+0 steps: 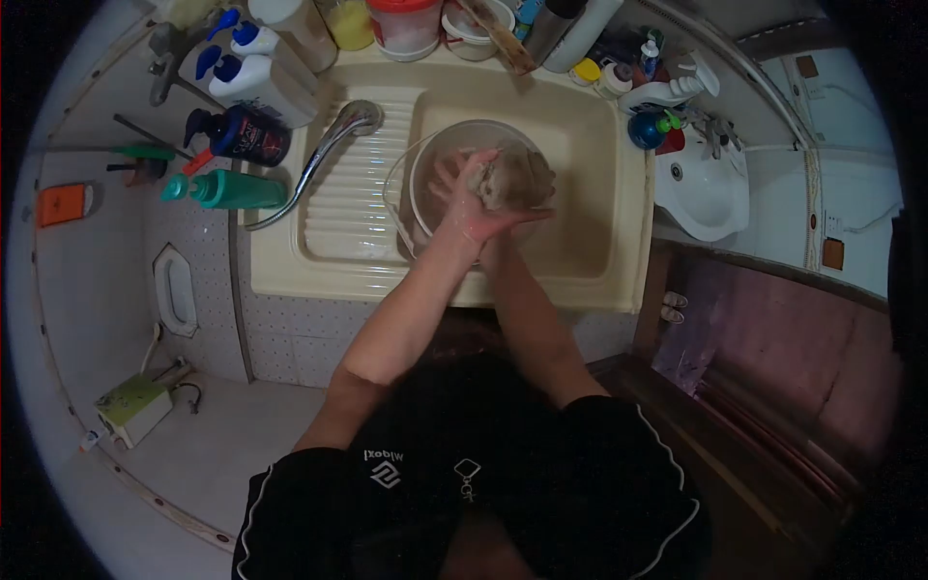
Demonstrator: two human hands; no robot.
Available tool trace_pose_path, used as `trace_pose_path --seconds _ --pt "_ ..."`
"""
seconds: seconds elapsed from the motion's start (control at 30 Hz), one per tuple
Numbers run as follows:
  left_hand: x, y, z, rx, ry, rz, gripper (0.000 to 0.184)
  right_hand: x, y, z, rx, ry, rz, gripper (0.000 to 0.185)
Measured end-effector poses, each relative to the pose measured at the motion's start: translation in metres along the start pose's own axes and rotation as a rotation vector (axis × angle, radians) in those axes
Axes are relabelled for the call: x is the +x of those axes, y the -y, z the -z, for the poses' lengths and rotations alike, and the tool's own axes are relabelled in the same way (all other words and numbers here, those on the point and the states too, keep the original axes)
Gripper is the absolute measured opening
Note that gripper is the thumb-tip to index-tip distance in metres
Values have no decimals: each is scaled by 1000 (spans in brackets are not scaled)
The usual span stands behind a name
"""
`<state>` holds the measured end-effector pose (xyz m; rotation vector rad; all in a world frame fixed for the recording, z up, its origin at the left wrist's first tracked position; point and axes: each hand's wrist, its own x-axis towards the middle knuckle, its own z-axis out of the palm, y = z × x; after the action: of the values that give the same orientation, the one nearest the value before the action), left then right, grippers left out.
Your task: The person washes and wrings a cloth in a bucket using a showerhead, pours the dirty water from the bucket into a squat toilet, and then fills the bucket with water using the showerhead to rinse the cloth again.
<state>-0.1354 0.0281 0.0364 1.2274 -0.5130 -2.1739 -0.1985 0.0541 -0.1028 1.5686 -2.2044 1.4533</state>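
A pale round bucket [421, 205] of cloudy water stands in the cream sink [580, 242]. Over its mouth, my left hand [481, 218] presses against a wet, greyish, cloth-like bundle [510, 182], whose exact kind I cannot make out. One of its digits stretches out to the right along the bundle's lower side. My right hand [449, 178] is partly hidden under the left, wrists crossing; some of its fingers show at the bundle's left, close to the water. Both hands are wet and hold the bundle between them.
On the ribbed drainboard [348, 213] lies a chrome shower head [360, 118] with its hose. Pump bottles [253, 135] line the left edge. Tubs [404, 27] and a wooden-handled brush [501, 41] crowd the back. A spray bottle [667, 93] stands at right, near a white washbasin [704, 198].
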Motion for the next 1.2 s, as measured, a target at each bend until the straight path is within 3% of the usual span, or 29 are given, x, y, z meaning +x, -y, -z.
trace_pose_path --seconds 0.03,0.07,0.13,0.17,0.23,0.27,0.3,0.33,0.37,0.4,0.43,0.47,0.5,0.53,0.57,0.6,0.77,0.8,0.83,0.87,0.9,0.93,0.97,1.0,1.07,1.2 --pt "8 15 1 305 -166 -328 40 2 -2 0 115 33 -4 57" --pt "3 10 0 301 -170 -333 40 6 -1 0 232 62 -10 56" --pt "-13 -7 0 -992 262 46 30 11 -2 3 463 118 -32 53" --pt "-6 -2 15 -992 259 46 30 13 -2 6 577 145 -47 51" --pt "22 19 59 -961 426 416 21 18 -3 10 809 200 -79 48" --pt "30 24 73 -961 415 413 21 19 -1 12 930 228 -99 47" --pt "37 27 86 -754 481 496 19 33 5 15 940 232 -107 47" --pt "39 29 95 -546 540 576 17 58 14 19 1067 497 -681 43" --pt "31 20 88 -545 526 575 17 76 14 16 1129 758 -1270 40" --pt "16 3 65 -74 333 516 21 71 -16 -8 1135 762 -1280 40" --pt "8 -4 50 388 135 441 25 54 -59 -42 732 817 -969 38" --pt "16 7 50 386 130 446 25 43 -84 -58 338 834 -644 37" --pt "28 19 53 803 140 -49 32 43 -84 -54 339 840 -646 37" --pt "40 30 59 1193 143 -569 39 43 -85 -49 159 914 -73 27" --pt "44 32 62 1194 142 -568 39 48 -81 -44 -30 930 503 20" --pt "49 32 65 1234 149 -491 39 56 -72 -39 -30 929 503 20" --pt "48 16 74 1369 188 -172 41 114 18 4 385 1241 -1078 50" --pt "32 -4 67 833 173 176 36 115 12 8 387 1238 -1077 50" --pt "21 -17 63 279 150 487 31 118 -1 14 695 1294 -1262 56" --pt "19 -18 66 282 155 481 31 118 -10 16 1017 1329 -1434 63" --pt "19 -19 69 -150 354 656 26 110 -19 11 1015 1326 -1424 63" --pt "19 -18 71 -593 546 814 21 96 -25 4 1246 1152 -1292 68" --pt "14 -12 64 -770 507 798 21 86 -27 1 1456 969 -1151 73" --pt "8 -7 60 -775 507 796 21 79 -13 9 1453 974 -1153 73" --pt "2 -1 51 -1304 556 740 21 62 18 20 1988 292 -1108 67" --pt "3 -8 24 -1486 576 559 26 15 10 -16 2242 63 -907 63"
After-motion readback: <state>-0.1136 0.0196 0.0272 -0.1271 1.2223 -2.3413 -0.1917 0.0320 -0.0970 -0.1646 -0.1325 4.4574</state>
